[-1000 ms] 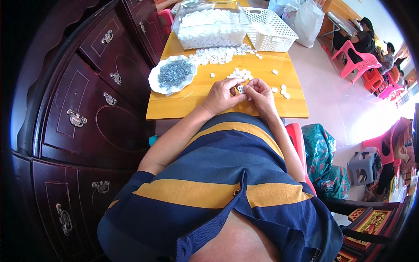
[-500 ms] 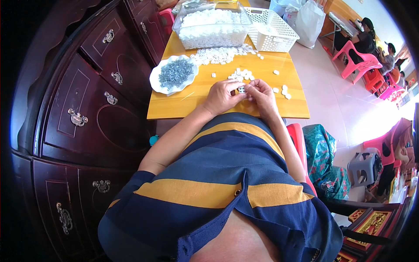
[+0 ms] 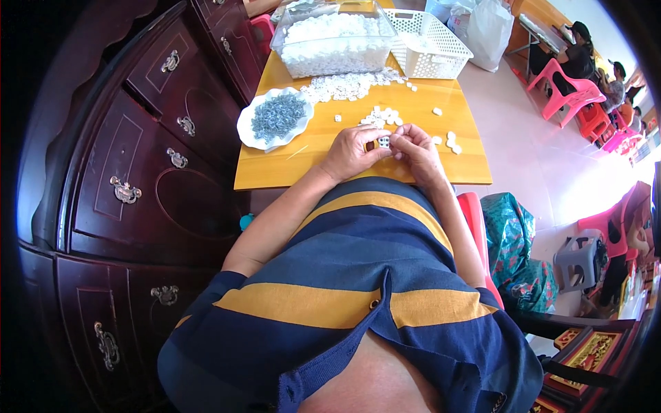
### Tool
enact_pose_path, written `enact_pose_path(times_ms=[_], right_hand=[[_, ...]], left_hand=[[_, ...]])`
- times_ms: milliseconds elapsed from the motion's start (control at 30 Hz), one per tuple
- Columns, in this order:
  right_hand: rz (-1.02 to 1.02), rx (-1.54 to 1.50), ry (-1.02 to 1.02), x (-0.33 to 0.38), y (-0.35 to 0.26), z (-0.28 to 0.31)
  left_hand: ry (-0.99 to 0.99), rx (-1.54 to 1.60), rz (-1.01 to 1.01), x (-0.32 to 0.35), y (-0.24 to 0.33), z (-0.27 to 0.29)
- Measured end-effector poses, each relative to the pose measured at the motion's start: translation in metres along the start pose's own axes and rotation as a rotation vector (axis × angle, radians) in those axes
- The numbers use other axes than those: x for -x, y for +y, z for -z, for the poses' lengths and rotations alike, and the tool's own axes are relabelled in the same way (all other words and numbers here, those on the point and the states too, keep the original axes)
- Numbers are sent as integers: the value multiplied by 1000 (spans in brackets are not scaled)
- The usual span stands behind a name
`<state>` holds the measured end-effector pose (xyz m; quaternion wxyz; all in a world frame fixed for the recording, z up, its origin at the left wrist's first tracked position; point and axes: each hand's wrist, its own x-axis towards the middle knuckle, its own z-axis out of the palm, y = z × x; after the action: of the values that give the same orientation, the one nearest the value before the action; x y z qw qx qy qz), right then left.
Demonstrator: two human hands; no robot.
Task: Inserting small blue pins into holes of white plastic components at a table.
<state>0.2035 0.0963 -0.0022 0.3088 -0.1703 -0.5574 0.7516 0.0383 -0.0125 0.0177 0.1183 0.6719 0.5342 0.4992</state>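
Both hands meet over the near part of the table (image 3: 268, 172), smooth yellow-brown wood. Left hand (image 3: 350, 153) pinches a small white piece (image 3: 384, 142), rounded blocky shape, dark spots on its face, between thumb and fingers. Right hand (image 3: 421, 155) has thumb and fingers closed at the piece's right edge; exact finger contact partly hidden. Piece sits between the two hands, above the table edge nearest the torso.

Just beyond the hands: small heap of white pieces (image 3: 381, 117), rounded, look hard and smooth. Right of right hand: a few loose white pieces (image 3: 451, 142), lying flat. Left of left hand: thin pale stick (image 3: 297, 151), then white plate (image 3: 303, 129) with scalloped wavy rim, heaped with thin blue-grey translucent bits (image 3: 277, 115), tangled look, too small to identify.

Farther beyond the hands: spread of whitish translucent pieces (image 3: 348, 87), in front of clear plastic bin (image 3: 334, 66), rectangular, stiff walls, filled with similar-looking white bits. Right of the bin: white plastic basket (image 3: 430, 71), perforated lattice sides.

Well left of the hands: glossy dark red-brown wooden cabinet (image 3: 148, 227), carved panels, ornate metal pulls. Right of the right forearm: shiny green floral bag (image 3: 506, 227), crinkled.
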Motion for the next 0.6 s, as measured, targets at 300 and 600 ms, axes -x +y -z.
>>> enact_pose_path(times_ms=[300, 600], right_hand=[[16, 12, -19, -1, 2, 1], [13, 21, 2, -1, 4, 3]], left_hand=[[42, -85, -114, 0, -4, -3], [-46, -133, -92, -2, -4, 0]])
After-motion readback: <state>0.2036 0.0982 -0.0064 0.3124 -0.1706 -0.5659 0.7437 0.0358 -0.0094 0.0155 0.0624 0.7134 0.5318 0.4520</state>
